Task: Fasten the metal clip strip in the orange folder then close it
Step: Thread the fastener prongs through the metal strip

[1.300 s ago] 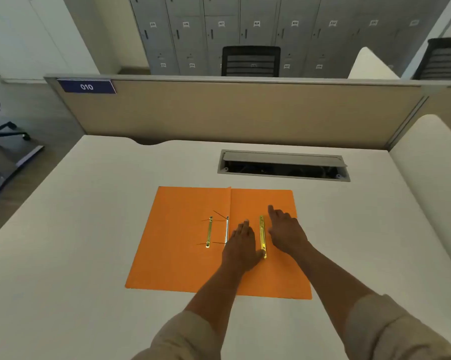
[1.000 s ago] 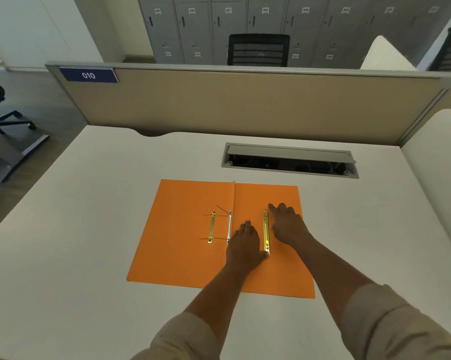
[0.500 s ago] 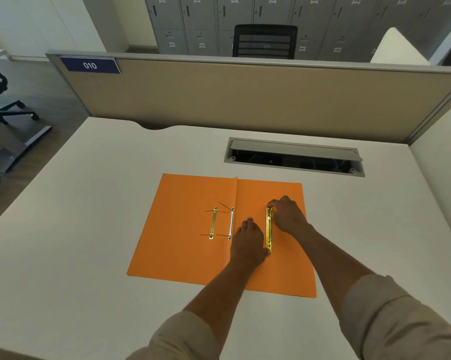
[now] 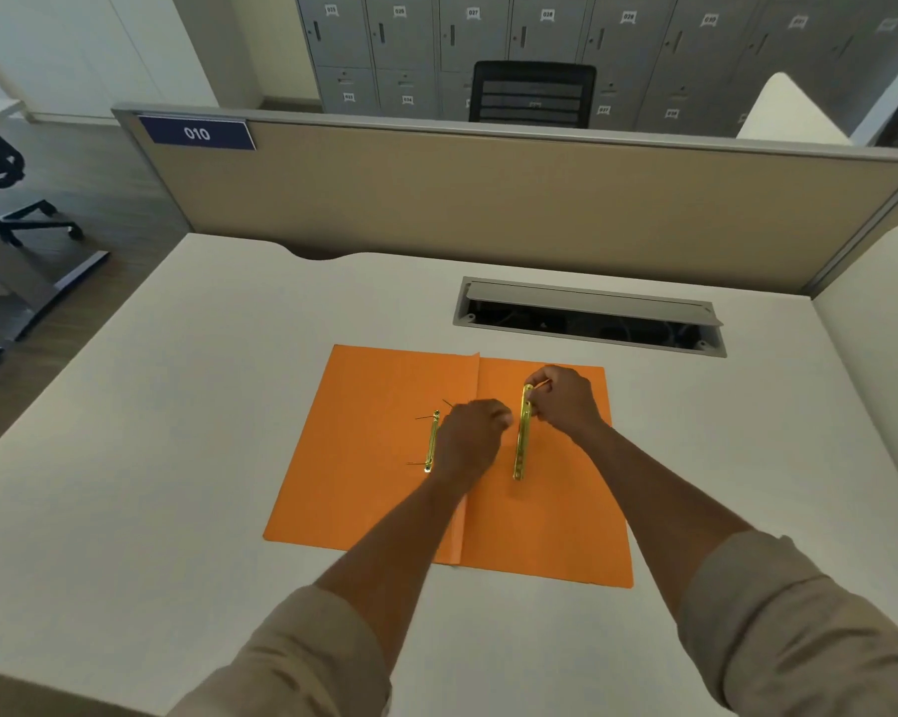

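Observation:
The orange folder [image 4: 364, 458] lies open and flat on the white desk. A loose gold metal clip strip [image 4: 522, 437] runs lengthwise on the folder's right half, its far end pinched by my right hand [image 4: 565, 401]. My left hand [image 4: 472, 437] hovers over the fold with fingers curled; whether it holds anything is hidden. Just left of it sits the gold fastener base [image 4: 432, 441] on the left half, with thin prongs sticking out to the left. The silver bar next to the fold is covered by my left hand.
An open cable tray [image 4: 589, 318] is sunk into the desk behind the folder. A beige partition [image 4: 488, 199] with a "010" label closes the back. The desk's left edge drops to the floor, where an office chair base stands.
My right hand has closed on the far end of the loose clip strip and raised it. My left hand has lifted off the folder and shifted left over the fold.

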`<state>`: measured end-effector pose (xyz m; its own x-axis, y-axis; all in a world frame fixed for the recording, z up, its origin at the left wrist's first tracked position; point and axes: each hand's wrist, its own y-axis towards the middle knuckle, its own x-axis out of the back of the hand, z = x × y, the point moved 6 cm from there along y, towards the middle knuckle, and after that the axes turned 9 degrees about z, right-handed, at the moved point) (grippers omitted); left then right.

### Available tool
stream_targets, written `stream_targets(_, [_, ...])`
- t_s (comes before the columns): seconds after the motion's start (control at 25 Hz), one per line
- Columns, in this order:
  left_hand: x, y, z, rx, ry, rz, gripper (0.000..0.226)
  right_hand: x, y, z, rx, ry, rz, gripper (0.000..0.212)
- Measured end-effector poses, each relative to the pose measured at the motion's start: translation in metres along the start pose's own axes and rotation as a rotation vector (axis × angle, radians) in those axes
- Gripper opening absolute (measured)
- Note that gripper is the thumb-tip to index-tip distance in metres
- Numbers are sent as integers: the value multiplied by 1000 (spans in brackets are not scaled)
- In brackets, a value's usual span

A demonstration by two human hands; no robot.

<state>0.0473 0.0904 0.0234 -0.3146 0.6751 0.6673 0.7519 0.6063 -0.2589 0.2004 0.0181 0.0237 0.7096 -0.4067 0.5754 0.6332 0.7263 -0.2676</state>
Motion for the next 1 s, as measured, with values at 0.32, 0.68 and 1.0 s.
stream_targets(0.32, [48, 7, 76, 185, -387, 22, 18, -41, 5, 62, 148, 9, 0, 11])
stream_targets(0.68, [58, -1, 103, 238, -672, 99, 15, -82, 17, 94, 200, -49, 64, 14])
stream_targets(1.0, [49, 4, 118, 256, -703, 140, 15, -98, 24, 86, 158, 5, 86, 13])
